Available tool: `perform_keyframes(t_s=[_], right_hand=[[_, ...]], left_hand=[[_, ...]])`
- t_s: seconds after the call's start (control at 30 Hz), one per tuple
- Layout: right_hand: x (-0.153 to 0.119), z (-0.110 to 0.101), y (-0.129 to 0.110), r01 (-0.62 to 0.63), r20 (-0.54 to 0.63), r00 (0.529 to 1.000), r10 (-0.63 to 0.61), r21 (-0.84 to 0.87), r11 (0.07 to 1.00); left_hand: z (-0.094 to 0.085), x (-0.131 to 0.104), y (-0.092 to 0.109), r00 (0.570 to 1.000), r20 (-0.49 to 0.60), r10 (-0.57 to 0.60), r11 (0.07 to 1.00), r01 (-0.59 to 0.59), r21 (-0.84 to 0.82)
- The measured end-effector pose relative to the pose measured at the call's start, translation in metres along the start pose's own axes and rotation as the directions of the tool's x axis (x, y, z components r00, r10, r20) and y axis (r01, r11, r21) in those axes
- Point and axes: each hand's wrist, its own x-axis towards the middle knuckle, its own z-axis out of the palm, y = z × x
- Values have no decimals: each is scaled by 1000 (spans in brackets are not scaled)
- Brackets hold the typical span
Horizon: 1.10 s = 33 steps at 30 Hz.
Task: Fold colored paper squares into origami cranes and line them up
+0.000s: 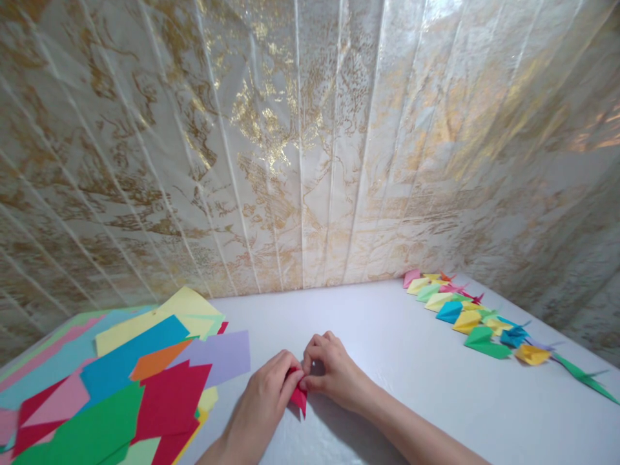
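Note:
A small folded piece of red paper (299, 402) is between my two hands, low in the middle of the head view, its pointed end toward me. My left hand (275, 387) grips it from the left, thumb and fingers closed on it. From the right, the thumb and forefinger of my right hand (334, 371) pinch its upper edge, with the other fingers curled. My fingers cover much of the paper, so its full folded shape is hidden.
Loose coloured paper sheets (111, 413) lie overlapping on the left of the white table (387, 336). Several folded paper figures (487, 342) stand in rows at the right. A patterned white and gold curtain (300, 161) hangs along the table's back edge.

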Motion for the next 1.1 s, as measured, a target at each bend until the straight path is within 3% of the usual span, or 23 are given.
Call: perform_keyframes(t_s=[0.1, 0.2, 0.23, 0.3, 0.37, 0.43, 0.57, 0.63, 0.7, 0.77, 0.87, 0.97, 1.1], right_hand=[[0, 0, 0, 45, -23, 999, -44, 65, 997], [-1, -1, -1, 121, -121, 988, -100, 179, 976], [-2, -1, -2, 136, -161, 982, -103, 211, 968], [-3, 0, -4, 145, -222, 971, -87, 263, 954], [-6, 2, -6, 134, -250, 966, -58, 297, 946], [-9, 5, -9, 120, -255, 966, -49, 274, 954], [-11, 7, -11, 216, -236, 946, -224, -60, 975], [-11, 7, -11, 293, -195, 920, -340, -235, 927], [-10, 7, -9, 349, -153, 900, -408, -306, 886], [-9, 6, -8, 393, -133, 889, -437, -266, 880], [-11, 3, -7, 399, -152, 904, -400, -38, 916], [-12, -2, -9, 310, -150, 947, -284, 194, 931], [-11, -5, -10, 159, -103, 986, -131, 358, 920]], left_hand=[[-1, 1, 0, 998, -62, -13, 999, 11, -36], [0, 1, 0, 969, -140, -205, 952, 165, -257], [1, 1, 0, 951, -118, -287, 896, 223, -383], [5, 1, 1, 925, 25, -379, 724, 313, -615], [9, 0, 3, 917, 182, -355, 547, 362, -755], [12, -1, 4, 914, 262, -310, 459, 386, -801], [14, -3, 8, 904, 262, -337, 506, 409, -760], [14, -3, 12, 894, 277, -351, 545, 436, -716], [13, -4, 16, 891, 289, -350, 562, 446, -696], [13, -3, 19, 887, 305, -346, 556, 455, -696], [13, -2, 15, 881, 343, -326, 529, 471, -706], [15, -1, 7, 888, 340, -311, 516, 458, -724], [16, 0, 0, 897, 342, -281, 522, 442, -729]])
